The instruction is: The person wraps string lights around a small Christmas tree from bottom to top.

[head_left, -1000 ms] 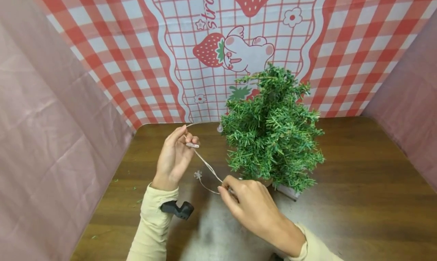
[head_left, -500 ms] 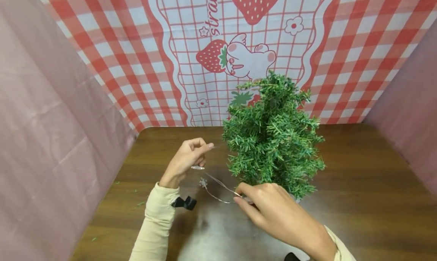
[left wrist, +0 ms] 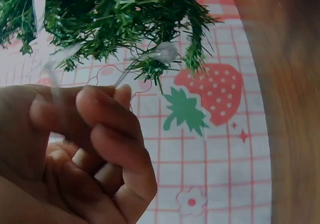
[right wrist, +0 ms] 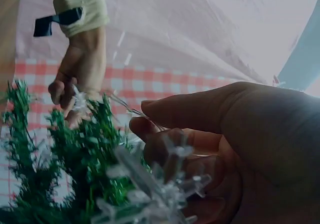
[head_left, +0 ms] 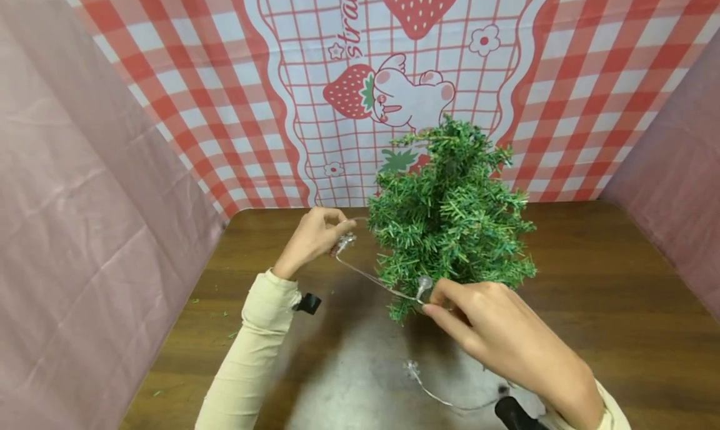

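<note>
A string of lights with a thin clear wire (head_left: 377, 282) and clear snowflake ornaments stretches between my hands in the head view. My left hand (head_left: 315, 237) pinches it left of the small green artificial tree (head_left: 450, 211), with a snowflake (head_left: 345, 241) hanging just under the fingertips. From there the wire runs on behind the foliage. In front of the tree my right hand (head_left: 500, 324) pinches the wire between thumb and forefinger; a clear bulb (head_left: 424, 285) stands beside those fingers. Close to the right wrist camera, a blurred snowflake (right wrist: 155, 189) hangs below the hand.
A loose end with another snowflake (head_left: 412, 369) hangs or lies low, near the front of the brown wooden table (head_left: 225, 349). Green needle scraps (head_left: 232, 335) are scattered at the left. A red-and-white strawberry cloth (head_left: 315, 92) covers the back; pink cloth (head_left: 84, 230) borders the sides.
My right hand has drawn the wire rightward, across the tree's front. The left hand has turned over and shifted slightly right, towards the foliage. The loose snowflake end has swung right and lower.
</note>
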A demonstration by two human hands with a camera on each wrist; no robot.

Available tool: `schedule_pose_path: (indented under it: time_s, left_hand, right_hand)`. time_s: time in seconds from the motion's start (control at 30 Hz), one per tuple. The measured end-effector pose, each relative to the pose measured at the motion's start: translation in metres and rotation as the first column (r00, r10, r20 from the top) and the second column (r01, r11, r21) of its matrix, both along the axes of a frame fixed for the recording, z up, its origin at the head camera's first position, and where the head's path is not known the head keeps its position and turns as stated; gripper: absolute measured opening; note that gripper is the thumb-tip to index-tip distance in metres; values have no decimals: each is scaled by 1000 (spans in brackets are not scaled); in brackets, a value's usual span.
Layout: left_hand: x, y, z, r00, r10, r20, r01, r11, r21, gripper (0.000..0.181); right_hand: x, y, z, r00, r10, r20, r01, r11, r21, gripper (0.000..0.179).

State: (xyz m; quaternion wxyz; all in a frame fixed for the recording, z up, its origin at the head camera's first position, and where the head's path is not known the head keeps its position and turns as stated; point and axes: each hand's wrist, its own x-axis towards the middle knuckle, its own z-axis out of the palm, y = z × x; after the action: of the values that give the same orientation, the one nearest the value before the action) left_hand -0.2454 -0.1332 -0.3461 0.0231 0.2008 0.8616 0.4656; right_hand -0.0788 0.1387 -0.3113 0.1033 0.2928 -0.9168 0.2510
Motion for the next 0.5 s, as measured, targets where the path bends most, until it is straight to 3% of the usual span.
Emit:
schedule_pose_path:
  time_s: [0.07,0.1,0.13,0.17,0.23,0.3,0.33,0.37,0.47,0.5]
  left_hand:
    - [-6,1,1,996,-44,79,31,987,156,22]
    - [-10,2,1,988,-82,133,43,961,272,21]
    - [-13,2,1,974,-130,186,44,913,406,21]
    - [-17,3,2,955,-181,233,28,842,539,22]
    - [-24,5,4,914,-287,287,-24,667,744,26]
    - [-31,7,7,882,-385,272,-43,509,860,32]
    - [-34,9,9,869,-427,250,-37,447,894,34]
    - [-37,11,11,856,-467,223,-22,398,917,35]
    - [-46,22,21,822,-556,120,55,289,956,35]
    - [-48,27,26,819,-568,83,85,264,961,35]
  right_hand:
    - [-1,4,1,1000,-2,-10,2,1000,-4,12]
    - [-1,5,1,1000,1,-19,-1,1000,-6,12]
    - [-2,6,2,1000,5,-21,-5,1000,-8,13]
    - [-2,7,2,1000,10,-22,-10,1000,-9,12]
    - [-2,7,2,999,22,-29,-22,1000,-8,13]
    - [-3,7,2,999,31,-30,-31,1000,-2,12]
    - [-3,7,1,999,33,-30,-33,999,3,12]
    - [-2,7,1,999,34,-32,-34,999,8,12]
    - [-2,7,1,999,32,-13,-32,999,21,12]
    - [-2,8,1,999,34,-9,-34,999,26,12]
